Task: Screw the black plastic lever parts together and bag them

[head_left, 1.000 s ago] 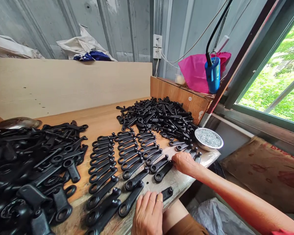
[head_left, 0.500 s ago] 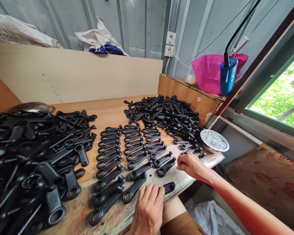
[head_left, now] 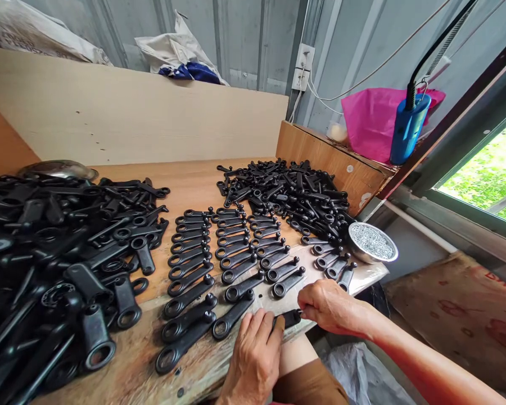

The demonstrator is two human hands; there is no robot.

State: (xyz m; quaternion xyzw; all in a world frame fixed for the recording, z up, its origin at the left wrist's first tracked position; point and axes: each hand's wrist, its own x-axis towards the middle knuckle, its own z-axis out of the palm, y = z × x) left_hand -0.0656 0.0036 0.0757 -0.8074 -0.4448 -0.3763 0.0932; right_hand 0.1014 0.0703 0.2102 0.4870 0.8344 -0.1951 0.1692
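Note:
My left hand lies palm down at the near edge of the wooden table, its fingers together, pressing on a black plastic lever part. My right hand has its fingertips pinched at the knob end of that same part. Just beyond my hands, several black lever parts lie side by side in three neat rows. A metal bowl of small silver pieces sits at the table's right corner, beyond my right hand.
A loose heap of black lever parts lies at the back right, and a larger heap covers the left. A wooden box carries a pink bag and a blue lamp base. A window is on the right.
My right hand moved from the row of parts back toward me and now pinches the end of the part under my left hand. The camera view shifted left and down slightly.

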